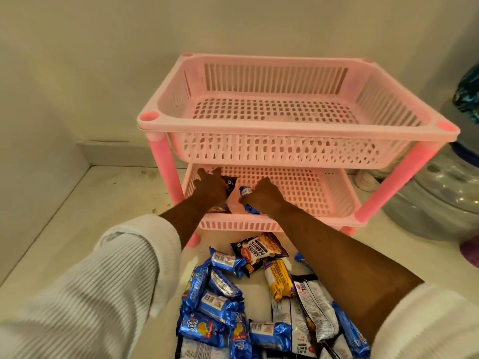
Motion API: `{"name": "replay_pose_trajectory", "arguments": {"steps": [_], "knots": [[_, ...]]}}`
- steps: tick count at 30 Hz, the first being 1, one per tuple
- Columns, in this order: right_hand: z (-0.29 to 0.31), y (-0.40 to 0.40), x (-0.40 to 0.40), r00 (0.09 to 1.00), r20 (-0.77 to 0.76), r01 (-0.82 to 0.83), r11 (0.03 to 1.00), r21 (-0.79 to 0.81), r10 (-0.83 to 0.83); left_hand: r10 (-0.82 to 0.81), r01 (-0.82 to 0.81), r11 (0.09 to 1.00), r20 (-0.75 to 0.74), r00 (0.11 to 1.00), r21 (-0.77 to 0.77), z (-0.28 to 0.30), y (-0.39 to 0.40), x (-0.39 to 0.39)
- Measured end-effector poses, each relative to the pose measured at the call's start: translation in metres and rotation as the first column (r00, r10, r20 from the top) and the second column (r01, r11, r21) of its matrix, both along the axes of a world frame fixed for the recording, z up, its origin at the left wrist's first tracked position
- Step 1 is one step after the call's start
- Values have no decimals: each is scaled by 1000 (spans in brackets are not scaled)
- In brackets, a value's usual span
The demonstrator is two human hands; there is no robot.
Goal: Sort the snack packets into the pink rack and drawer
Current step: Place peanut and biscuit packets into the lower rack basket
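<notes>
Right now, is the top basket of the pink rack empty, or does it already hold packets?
Empty. The top basket shows only its bare perforated floor; no packet lies in it.

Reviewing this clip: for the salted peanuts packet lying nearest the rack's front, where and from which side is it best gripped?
Probably pinch the salted peanuts packet at its bare far edge facing the pink rack, coming from above. It lies flat, label up, and its near edge overlaps the yellow packet.
</notes>
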State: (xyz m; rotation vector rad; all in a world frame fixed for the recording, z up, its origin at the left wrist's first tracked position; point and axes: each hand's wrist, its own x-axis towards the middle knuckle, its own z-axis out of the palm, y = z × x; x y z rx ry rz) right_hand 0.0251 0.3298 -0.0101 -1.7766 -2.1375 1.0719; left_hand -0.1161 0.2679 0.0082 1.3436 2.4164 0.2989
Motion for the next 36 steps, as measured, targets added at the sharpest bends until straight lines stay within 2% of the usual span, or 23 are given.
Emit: {"name": "replay_pose_trajectory", "arguments": {"steps": [2,4,5,6,7,9,13,18,24,29,32,34,36], "knots": [[-5,1,-3,1000,17,-24,1000,-1,24,-83,92,994,-161,983,53,2,-6,0],[-7,3,-5,998,15,-58,998,-25,58,-251,274,961,-304,919,33,-1,-9,-2],[-7,3,-6,997,19,-78,996,-41,79,-332,342,940,-288,898,-17,-2,-10,-5],[-6,4,-7,994,33,-101,994,-53,102,-371,365,929,-202,906,-67,-3,-10,-7],[-6,4,-8,990,51,-126,990,-61,129,-371,362,927,-105,923,-99,-3,-10,-9],[-5,4,-10,984,72,-160,985,-63,165,-357,349,926,-32,934,-146,-3,-10,-14],[-7,5,-13,986,94,-144,989,41,139,-384,366,909,-59,921,-201,-1,-10,-18],[-10,8,-17,982,105,-162,986,38,157,-382,347,900,-93,920,-263,-1,-10,-16],[-4,5,-10,989,80,-129,989,67,124,-407,386,903,-91,909,-187,9,-17,-15],[14,-4,3,993,65,-103,987,124,96,-366,353,922,-62,929,-158,27,-30,6],[26,-20,20,998,-45,-43,985,164,51,-330,323,942,-82,940,-91,39,-49,19],[33,-37,36,988,-147,2,963,269,39,-338,339,941,-78,938,-3,46,-65,26],[37,-59,56,970,-236,55,899,435,55,-398,403,911,-69,915,89,47,-88,36]]}}
